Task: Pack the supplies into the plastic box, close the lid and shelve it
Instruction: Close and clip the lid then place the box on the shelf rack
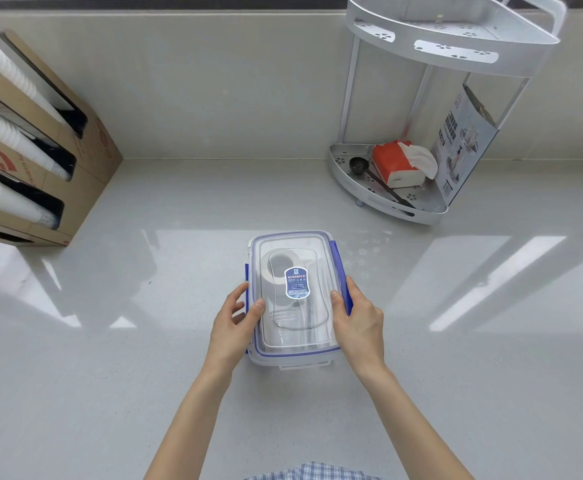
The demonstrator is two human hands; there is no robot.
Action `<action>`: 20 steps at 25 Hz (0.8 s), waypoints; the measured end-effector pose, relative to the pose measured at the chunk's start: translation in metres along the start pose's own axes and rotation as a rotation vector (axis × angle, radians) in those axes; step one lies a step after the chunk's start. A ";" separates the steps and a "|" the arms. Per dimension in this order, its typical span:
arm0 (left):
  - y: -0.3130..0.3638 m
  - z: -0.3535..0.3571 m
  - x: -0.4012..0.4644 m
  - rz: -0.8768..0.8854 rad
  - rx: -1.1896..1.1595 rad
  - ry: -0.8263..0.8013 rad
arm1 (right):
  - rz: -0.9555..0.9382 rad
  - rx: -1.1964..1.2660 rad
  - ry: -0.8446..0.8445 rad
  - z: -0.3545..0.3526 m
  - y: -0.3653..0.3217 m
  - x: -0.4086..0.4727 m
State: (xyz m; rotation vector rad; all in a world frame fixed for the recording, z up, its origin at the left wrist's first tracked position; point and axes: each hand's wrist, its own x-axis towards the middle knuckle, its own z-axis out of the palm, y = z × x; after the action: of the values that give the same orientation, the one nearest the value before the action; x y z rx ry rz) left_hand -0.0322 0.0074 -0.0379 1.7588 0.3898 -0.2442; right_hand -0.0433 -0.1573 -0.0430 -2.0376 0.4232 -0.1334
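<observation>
box: plastic box (pixel 295 296) sits mid-bench, lid on, long axis running near-to-far
left hand (pixel 236 318): clamped on its left side
right hand (pixel 357 315): clamped on right clip
shelf (pixel 387 199): far right, so right hand's closer

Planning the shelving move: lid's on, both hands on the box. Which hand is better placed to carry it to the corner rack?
Right, probably. The right hand already grips the plastic box on its rack-facing side; the corner rack stands far right, so the left hand would cross over.
</observation>
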 end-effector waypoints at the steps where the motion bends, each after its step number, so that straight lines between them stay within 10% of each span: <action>1: 0.001 0.000 -0.001 -0.030 -0.026 -0.028 | -0.001 0.002 -0.002 0.000 0.000 0.000; 20: -0.001 0.012 0.001 0.132 0.197 0.137 | -0.013 -0.009 -0.007 0.000 0.000 -0.002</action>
State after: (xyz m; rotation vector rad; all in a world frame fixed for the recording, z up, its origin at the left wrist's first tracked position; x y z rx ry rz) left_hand -0.0308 -0.0041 -0.0418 1.9931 0.3564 -0.0691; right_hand -0.0454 -0.1566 -0.0431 -2.0495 0.4070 -0.1318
